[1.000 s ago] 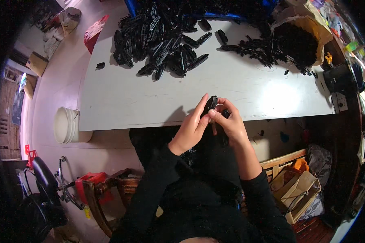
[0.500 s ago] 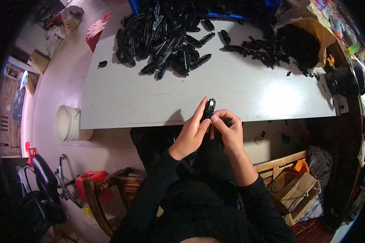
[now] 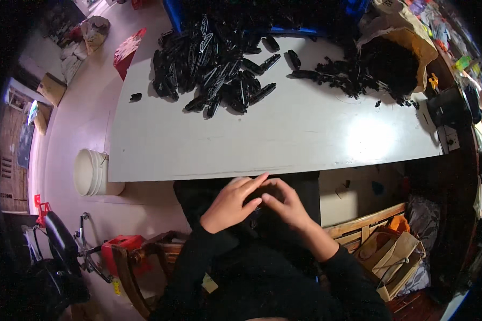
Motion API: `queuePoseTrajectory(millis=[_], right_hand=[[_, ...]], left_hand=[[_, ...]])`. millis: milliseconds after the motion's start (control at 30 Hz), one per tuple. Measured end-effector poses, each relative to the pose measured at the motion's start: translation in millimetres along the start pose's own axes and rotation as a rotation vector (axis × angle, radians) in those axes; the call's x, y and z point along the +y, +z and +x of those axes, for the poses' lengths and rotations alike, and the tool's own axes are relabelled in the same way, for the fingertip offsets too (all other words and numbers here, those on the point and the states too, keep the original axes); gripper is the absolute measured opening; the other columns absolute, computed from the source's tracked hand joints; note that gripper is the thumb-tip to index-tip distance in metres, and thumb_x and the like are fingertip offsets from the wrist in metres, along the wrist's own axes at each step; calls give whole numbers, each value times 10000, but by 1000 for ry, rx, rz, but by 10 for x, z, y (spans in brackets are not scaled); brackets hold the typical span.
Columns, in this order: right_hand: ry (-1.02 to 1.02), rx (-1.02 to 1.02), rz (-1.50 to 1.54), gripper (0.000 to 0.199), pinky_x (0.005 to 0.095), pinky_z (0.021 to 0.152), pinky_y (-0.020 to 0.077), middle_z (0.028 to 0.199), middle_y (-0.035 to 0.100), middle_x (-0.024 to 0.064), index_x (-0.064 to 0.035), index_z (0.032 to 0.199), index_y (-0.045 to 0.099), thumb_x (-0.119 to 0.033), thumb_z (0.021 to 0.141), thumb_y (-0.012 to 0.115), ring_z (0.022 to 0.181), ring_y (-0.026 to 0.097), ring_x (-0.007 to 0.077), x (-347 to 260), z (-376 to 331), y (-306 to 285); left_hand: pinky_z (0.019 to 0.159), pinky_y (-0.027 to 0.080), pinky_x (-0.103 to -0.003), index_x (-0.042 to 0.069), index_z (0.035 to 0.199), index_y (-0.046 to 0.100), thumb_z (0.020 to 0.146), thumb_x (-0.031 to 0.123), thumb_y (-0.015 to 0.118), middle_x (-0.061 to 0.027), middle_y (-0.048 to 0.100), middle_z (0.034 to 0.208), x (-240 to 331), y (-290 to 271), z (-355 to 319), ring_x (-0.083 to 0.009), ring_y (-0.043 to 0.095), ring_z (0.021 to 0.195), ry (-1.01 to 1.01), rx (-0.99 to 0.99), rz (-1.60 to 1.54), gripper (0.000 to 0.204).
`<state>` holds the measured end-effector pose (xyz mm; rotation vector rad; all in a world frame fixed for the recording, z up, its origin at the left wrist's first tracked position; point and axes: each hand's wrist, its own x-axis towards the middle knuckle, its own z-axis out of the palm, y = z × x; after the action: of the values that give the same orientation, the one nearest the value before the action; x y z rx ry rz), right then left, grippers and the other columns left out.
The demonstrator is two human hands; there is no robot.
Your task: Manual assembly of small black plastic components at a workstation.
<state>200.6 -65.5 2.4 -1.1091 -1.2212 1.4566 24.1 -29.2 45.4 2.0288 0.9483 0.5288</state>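
Note:
Over my lap, just past the near table edge, my left hand (image 3: 231,206) and my right hand (image 3: 288,206) curl toward each other. The left fingers stretch over and the thumb points at the right hand's thumb. My right fingers are bent round. What they hold is dark against my black clothing and cannot be made out. Beyond them on the white table (image 3: 209,144) lies a large pile of long, glossy black plastic parts (image 3: 219,75). A second heap of small black pieces (image 3: 353,75) spills out of a paper sack (image 3: 426,45) at the right.
A blue crate (image 3: 294,31) stands at the table's far side. One small black part (image 3: 136,97) lies apart on the left. A white bucket (image 3: 93,171) is on the floor left of the table. Right of me, an open cardboard box (image 3: 393,257) rests on a wooden bench (image 3: 369,220).
Both hands have come down toward my body, from over the table edge to over my lap. The black plastic part seen between them before is no longer distinguishable.

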Motion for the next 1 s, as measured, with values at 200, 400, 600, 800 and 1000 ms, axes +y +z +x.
queuePoseTrajectory(millis=[200, 400, 600, 800, 1000], right_hand=[[-52, -54, -190, 250, 277, 847, 420, 1000, 602, 78, 11, 1039, 593, -158, 855, 577, 958, 541, 147, -333, 160, -391], [-439, 522, -765, 346, 257, 710, 425, 894, 586, 74, -27, 1126, 573, -253, 863, 575, 798, 546, 144, -472, 1514, -1696], [-40, 835, -1232, 556, 444, 1001, 292, 1333, 424, 105, -215, 1248, 506, -545, 800, 528, 1217, 384, 316, -683, 2212, -2303], [-53, 638, -1404, 558, 498, 1008, 266, 1397, 359, 79, -294, 1245, 509, -611, 787, 484, 1268, 328, 327, -466, 2255, -1943], [-317, 601, -1329, 440, 458, 909, 360, 1300, 462, 105, -253, 1140, 582, -457, 751, 604, 1156, 437, 311, -417, 2004, -959]], left_hand=[[944, 346, -404, 78, 1212, 513, 770, 185, 632, -153, 464, 1187, -268, -308, 677, -321, 425, 1120, 89, 448, 301, 470], [992, 215, -596, 164, 1305, 439, 732, 443, 658, -196, 332, 1351, -540, -523, 1666, -388, 247, 1272, -64, 552, 807, 674], [911, 144, -739, 257, 1272, 471, 690, 594, 615, -176, 334, 1365, -639, -486, 1923, -454, 216, 1264, -146, 398, 887, 687], [937, 146, -710, 221, 1131, 577, 712, 484, 647, -121, 413, 1307, -645, -442, 1839, -408, 283, 1224, -29, 405, 887, 499], [948, 157, -674, 223, 1113, 595, 688, 464, 660, -115, 415, 1303, -547, -383, 1435, -400, 305, 1204, 106, 343, 839, 493]])
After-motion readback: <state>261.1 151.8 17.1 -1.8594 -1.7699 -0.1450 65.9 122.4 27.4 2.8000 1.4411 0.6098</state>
